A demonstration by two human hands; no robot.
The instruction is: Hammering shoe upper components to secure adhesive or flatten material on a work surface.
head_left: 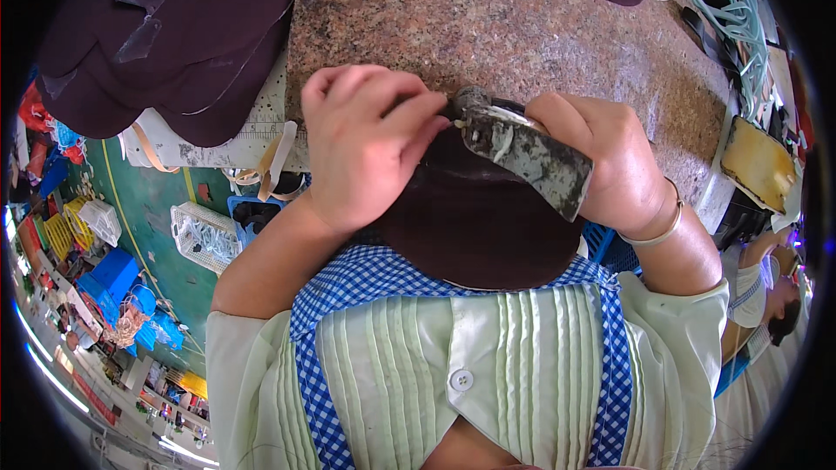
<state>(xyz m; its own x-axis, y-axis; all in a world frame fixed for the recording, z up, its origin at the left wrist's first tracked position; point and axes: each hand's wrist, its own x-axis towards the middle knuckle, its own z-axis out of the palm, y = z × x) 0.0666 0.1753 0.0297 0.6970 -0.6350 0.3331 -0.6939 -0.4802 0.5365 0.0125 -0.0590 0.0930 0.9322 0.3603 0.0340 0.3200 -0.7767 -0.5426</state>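
Nearest to the camera is a pale green pleated cloth shirt [396, 365], worn by the person, on the near side of a large speckled brown stone slab [488, 26]. This slab fills the upper middle of the view. At its left side lies a pile of dark brown flat sheet pieces [209, 61], with rounded edges. On the near side of the slab is also a blue-and-white checked apron [335, 292], over the shirt. Between the apron and the slab's near edge is a dark brown, smooth oval piece [488, 226].

At the left part of the slab's near edge is the left hand [361, 148]; its fingers are bent and nearly closed, and the fingertips pinch the upper border of the oval piece. Toward the right part of this edge is the right hand [614, 161], curled closed around a flat, worn grey-black metal tool [531, 157]; its grip is partly hidden. Beyond the slab's right side are pale green coiled cords [744, 35]; nearer, also on this right side, is a yellow-stained rectangular block [758, 164]. Thinnest is a light-coloured bracelet [669, 231] on the right wrist, just near the slab.
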